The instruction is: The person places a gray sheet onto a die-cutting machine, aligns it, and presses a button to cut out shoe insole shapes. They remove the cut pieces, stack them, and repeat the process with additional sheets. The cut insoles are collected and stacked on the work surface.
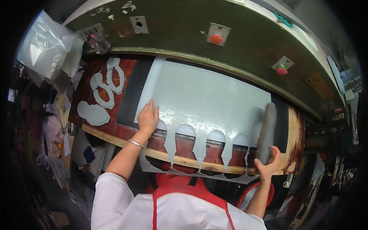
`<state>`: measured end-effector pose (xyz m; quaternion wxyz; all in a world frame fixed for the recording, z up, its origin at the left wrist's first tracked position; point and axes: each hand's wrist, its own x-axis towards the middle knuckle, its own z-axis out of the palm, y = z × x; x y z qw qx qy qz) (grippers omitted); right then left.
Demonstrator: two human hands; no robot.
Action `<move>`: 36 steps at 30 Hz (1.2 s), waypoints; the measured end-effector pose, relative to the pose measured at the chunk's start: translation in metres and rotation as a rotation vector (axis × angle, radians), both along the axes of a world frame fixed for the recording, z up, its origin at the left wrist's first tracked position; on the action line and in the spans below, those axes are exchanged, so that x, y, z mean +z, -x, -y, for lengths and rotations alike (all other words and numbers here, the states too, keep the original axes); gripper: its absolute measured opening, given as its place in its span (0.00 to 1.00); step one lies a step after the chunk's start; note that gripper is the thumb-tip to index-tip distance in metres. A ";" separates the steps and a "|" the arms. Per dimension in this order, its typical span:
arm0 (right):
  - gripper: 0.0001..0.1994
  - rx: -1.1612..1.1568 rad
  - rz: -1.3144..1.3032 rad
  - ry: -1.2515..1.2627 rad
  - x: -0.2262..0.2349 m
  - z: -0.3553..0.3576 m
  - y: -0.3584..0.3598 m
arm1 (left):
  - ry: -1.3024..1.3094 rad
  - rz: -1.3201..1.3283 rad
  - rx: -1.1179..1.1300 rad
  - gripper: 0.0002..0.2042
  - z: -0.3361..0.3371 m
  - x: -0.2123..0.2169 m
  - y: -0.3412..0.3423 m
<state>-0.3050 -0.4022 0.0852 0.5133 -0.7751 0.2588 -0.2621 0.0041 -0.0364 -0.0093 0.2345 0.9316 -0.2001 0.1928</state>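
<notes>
A light grey sheet [207,92] lies across the work board, a row of rounded cut-outs along its near edge. Thin strips between the cut-outs reach down to a narrow border hanging over the board's front edge. My left hand [148,118] rests on the sheet's left part, fingers stretched out, holding nothing. In my right hand [269,165] is the lower end of a long dark grey bar [267,132] with a rounded tip. The bar stands over the sheet's right edge and is slightly blurred; its exact kind cannot be made out.
Several cut grey pieces [94,114] lie on the board's red-brown left part. Behind the sheet runs a green machine beam [172,34] with a red push button [216,38] and another button [282,69]. Clear plastic bags [50,46] hang at left. A red-rimmed bucket [271,195] stands below right.
</notes>
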 end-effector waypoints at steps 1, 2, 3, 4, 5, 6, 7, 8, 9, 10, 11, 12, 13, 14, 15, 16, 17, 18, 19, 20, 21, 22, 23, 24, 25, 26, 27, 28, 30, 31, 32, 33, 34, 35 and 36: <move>0.39 0.095 0.088 -0.149 0.003 -0.024 -0.020 | -0.001 -0.014 -0.001 0.20 0.000 0.002 0.000; 0.40 0.168 0.117 -0.173 0.004 -0.045 -0.045 | 0.012 -0.018 -0.011 0.20 -0.002 0.003 0.000; 0.41 0.258 0.152 -0.194 0.005 -0.065 -0.072 | 0.034 -0.033 -0.025 0.20 -0.003 0.005 0.000; 0.41 0.310 0.140 -0.222 0.004 -0.084 -0.101 | 0.041 -0.059 -0.035 0.21 -0.004 0.005 0.000; 0.42 0.365 0.129 -0.241 0.001 -0.102 -0.130 | 0.059 -0.049 -0.050 0.21 -0.005 0.006 0.001; 0.42 0.386 0.091 -0.213 -0.002 -0.119 -0.160 | 0.065 -0.037 -0.057 0.21 -0.006 0.006 0.001; 0.41 0.419 0.055 -0.168 -0.007 -0.136 -0.187 | 0.077 -0.037 -0.064 0.21 -0.006 0.006 0.001; 0.41 0.394 -0.034 -0.090 -0.012 -0.151 -0.213 | 0.090 -0.037 -0.067 0.21 -0.006 0.005 0.001; 0.41 0.390 -0.074 0.017 -0.019 -0.166 -0.236 | 0.102 -0.035 -0.071 0.21 -0.006 0.004 0.000; 0.41 0.345 -0.078 0.167 -0.027 -0.183 -0.255 | 0.113 -0.032 -0.078 0.21 -0.006 0.004 -0.001; 0.40 0.309 -0.057 0.327 -0.035 -0.199 -0.271 | 0.117 -0.029 -0.076 0.21 -0.005 0.003 -0.002; 0.40 0.269 -0.109 0.367 -0.042 -0.214 -0.279 | 0.120 -0.031 -0.072 0.21 -0.004 0.003 -0.003; 0.40 0.255 -0.124 0.449 -0.046 -0.225 -0.286 | 0.122 -0.035 -0.066 0.22 -0.003 0.003 -0.004; 0.41 0.230 -0.078 0.497 -0.048 -0.227 -0.289 | 0.119 -0.037 -0.054 0.22 -0.001 0.003 -0.005; 0.42 0.216 -0.111 0.485 -0.049 -0.230 -0.290 | 0.123 -0.039 -0.049 0.22 0.000 0.003 -0.006; 0.43 0.254 -0.115 0.526 -0.048 -0.229 -0.291 | 0.126 -0.047 -0.047 0.21 0.001 0.003 -0.008; 0.44 0.276 -0.137 0.542 -0.047 -0.225 -0.292 | 0.129 -0.074 -0.050 0.21 0.003 0.004 -0.010; 0.45 0.302 -0.142 0.559 -0.047 -0.219 -0.294 | 0.118 -0.061 -0.048 0.21 0.004 0.005 -0.013; 0.46 0.333 -0.147 0.533 -0.047 -0.211 -0.297 | 0.110 -0.066 -0.049 0.20 0.006 0.005 -0.018; 0.47 0.367 -0.134 0.505 -0.047 -0.200 -0.301 | 0.102 -0.070 -0.049 0.20 0.010 0.006 -0.023; 0.48 0.413 -0.097 0.490 -0.049 -0.189 -0.304 | 0.092 -0.075 -0.047 0.20 0.013 0.008 -0.029; 0.47 0.442 -0.069 0.352 -0.049 -0.170 -0.305 | 0.102 -0.114 -0.060 0.20 0.016 0.010 -0.036; 0.45 0.315 -0.070 0.183 -0.050 -0.151 -0.308 | 0.126 -0.131 -0.082 0.20 0.019 0.013 -0.045; 0.43 0.222 0.003 0.073 -0.052 -0.128 -0.312 | 0.156 -0.150 -0.107 0.20 0.022 0.016 -0.057; 0.38 0.112 0.065 0.144 -0.049 -0.097 -0.309 | 0.185 -0.177 -0.131 0.20 0.023 0.021 -0.064; 0.36 -0.011 0.099 0.173 -0.044 -0.064 -0.304 | 0.280 -0.194 -0.152 0.20 0.023 0.026 -0.071; 0.35 -0.158 0.047 0.156 -0.035 -0.028 -0.298 | 0.327 -0.227 -0.109 0.19 0.022 0.032 -0.075; 0.34 -0.337 0.043 0.135 -0.025 0.008 -0.295 | 0.376 -0.282 -0.069 0.18 0.018 0.036 -0.076; 0.36 -0.532 0.162 0.321 0.003 0.073 -0.284 | 0.350 -0.359 0.003 0.14 0.010 0.043 -0.074; 0.36 -0.651 0.158 0.400 0.016 0.095 -0.282 | 0.292 -0.358 0.061 0.12 0.008 0.045 -0.071; 0.37 -0.619 0.114 0.537 0.023 0.110 -0.289 | 0.241 -0.411 0.070 0.09 0.009 0.045 -0.071; 0.38 -0.629 0.060 0.613 0.030 0.121 -0.295 | 0.136 -0.350 -0.001 0.09 0.009 0.044 -0.071; 0.39 -0.589 0.003 0.743 0.035 0.123 -0.300 | 0.034 -0.296 -0.039 0.10 0.013 0.042 -0.074; 0.40 -0.645 0.029 0.653 0.035 0.125 -0.307 | -0.083 -0.269 -0.083 0.10 0.020 0.037 -0.080; 0.41 -0.648 0.031 0.619 0.036 0.120 -0.308 | -0.023 -0.346 -0.047 0.12 0.024 0.037 -0.086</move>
